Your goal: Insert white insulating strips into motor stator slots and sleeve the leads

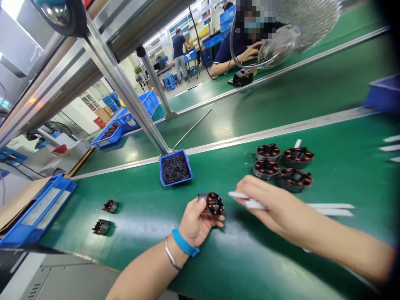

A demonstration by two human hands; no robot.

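Observation:
My left hand (196, 223) is closed around a round black stator with copper coils (213, 203), holding it just above the green mat (237, 258). My right hand (268, 206) is pinched on thin white strips (242, 196) beside that stator. More white strips (333, 209) lie on the mat under my right forearm. Several similar stators (283, 166) stand grouped just beyond my right hand. Two smaller stators (105, 216) lie to the left on the mat.
A small blue tray of black pieces (175, 167) sits by a metal post (131, 96). A blue bin (34, 212) lies at the left edge, another (383, 93) at the right. Across the belt a person (243, 46) sits behind a fan (296, 25).

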